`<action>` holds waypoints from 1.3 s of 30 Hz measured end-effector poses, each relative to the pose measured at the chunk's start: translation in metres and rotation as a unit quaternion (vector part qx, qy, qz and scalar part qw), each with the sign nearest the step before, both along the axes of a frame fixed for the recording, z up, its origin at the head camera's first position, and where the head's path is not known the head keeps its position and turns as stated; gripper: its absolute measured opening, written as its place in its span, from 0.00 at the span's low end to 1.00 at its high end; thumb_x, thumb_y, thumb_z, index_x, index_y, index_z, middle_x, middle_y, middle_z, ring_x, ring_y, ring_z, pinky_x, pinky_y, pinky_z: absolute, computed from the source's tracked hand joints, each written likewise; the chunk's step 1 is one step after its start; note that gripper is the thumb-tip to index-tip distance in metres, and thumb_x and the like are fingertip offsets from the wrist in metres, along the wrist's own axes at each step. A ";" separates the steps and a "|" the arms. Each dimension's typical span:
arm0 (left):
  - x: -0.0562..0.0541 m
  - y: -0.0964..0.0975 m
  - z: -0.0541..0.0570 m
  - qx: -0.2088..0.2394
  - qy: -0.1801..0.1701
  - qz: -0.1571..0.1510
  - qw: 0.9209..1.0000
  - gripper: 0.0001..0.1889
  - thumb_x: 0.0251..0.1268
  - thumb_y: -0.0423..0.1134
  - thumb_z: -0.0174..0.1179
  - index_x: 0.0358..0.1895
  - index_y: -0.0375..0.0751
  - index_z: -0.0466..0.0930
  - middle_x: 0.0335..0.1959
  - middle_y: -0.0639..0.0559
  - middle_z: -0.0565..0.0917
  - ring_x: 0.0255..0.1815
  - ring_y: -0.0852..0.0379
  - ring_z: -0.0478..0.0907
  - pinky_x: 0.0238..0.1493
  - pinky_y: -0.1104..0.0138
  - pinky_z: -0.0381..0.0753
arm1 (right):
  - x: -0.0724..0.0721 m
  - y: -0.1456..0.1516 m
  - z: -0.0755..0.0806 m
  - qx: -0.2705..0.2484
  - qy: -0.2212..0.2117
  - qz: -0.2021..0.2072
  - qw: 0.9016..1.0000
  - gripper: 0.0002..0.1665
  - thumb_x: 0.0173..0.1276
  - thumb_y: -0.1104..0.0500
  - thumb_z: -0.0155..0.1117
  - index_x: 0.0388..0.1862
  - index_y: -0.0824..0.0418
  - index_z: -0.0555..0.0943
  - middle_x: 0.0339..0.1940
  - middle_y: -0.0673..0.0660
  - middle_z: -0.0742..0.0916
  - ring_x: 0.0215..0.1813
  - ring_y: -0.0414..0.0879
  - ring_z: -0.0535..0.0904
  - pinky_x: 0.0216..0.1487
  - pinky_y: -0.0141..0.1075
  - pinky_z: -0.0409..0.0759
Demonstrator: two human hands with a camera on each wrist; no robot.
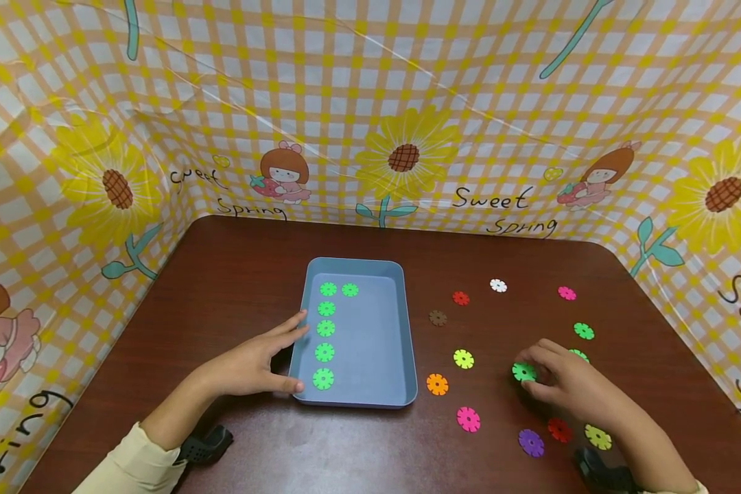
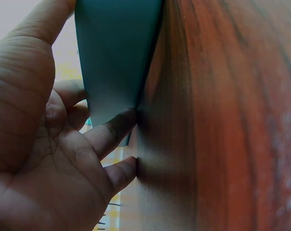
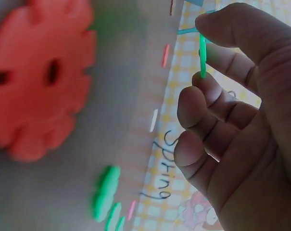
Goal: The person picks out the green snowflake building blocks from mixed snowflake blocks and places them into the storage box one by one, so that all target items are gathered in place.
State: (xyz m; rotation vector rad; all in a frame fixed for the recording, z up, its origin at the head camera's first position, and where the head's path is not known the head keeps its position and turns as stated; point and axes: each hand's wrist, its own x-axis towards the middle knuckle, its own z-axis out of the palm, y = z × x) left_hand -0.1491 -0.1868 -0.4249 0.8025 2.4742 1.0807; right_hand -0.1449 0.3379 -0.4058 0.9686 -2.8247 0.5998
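My right hand (image 1: 565, 381) pinches a green notched plastic disc (image 1: 521, 372) between thumb and fingertips, over the table right of the tray. The right wrist view shows this disc (image 3: 203, 60) edge-on, clear of the table. At the left side of the blue-grey tray (image 1: 377, 336), my left hand (image 1: 250, 363) touches the wall with spread fingers, its thumb at the front part of the rim. In the left wrist view, its fingertips rest against the outer wall (image 2: 114, 62), low by the tabletop. Inside the tray, several green discs (image 1: 325, 328) form a column along the left, with another green one (image 1: 350, 290) beside the farthest.
Loose discs lie right of the tray: orange (image 1: 437, 384), pink (image 1: 468, 419), purple (image 1: 531, 443), brown (image 1: 438, 318), white (image 1: 498, 285) and others. More green ones (image 1: 583, 331) lie beyond my right hand. A checked cloth (image 1: 346, 89) walls the table's back and sides.
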 end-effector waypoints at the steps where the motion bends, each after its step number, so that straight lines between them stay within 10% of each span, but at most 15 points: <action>1: 0.000 0.000 0.000 -0.001 0.002 0.000 1.000 0.51 0.58 0.53 0.72 0.79 0.42 0.52 0.82 0.54 0.41 0.79 0.50 0.43 0.71 0.45 0.55 | -0.002 -0.002 0.002 0.002 0.004 0.004 1.000 0.21 0.55 0.65 0.78 0.44 0.49 0.80 0.36 0.40 0.73 0.32 0.33 0.67 0.29 0.28 0.66; 39: -0.001 0.000 -0.003 0.003 0.000 0.000 1.000 0.52 0.57 0.55 0.72 0.80 0.43 0.52 0.82 0.55 0.41 0.79 0.51 0.44 0.70 0.45 0.57 | -0.056 -0.115 0.059 -0.042 -0.065 0.105 0.991 0.16 0.64 0.64 0.70 0.47 0.47 0.81 0.34 0.47 0.76 0.35 0.41 0.73 0.33 0.31 0.74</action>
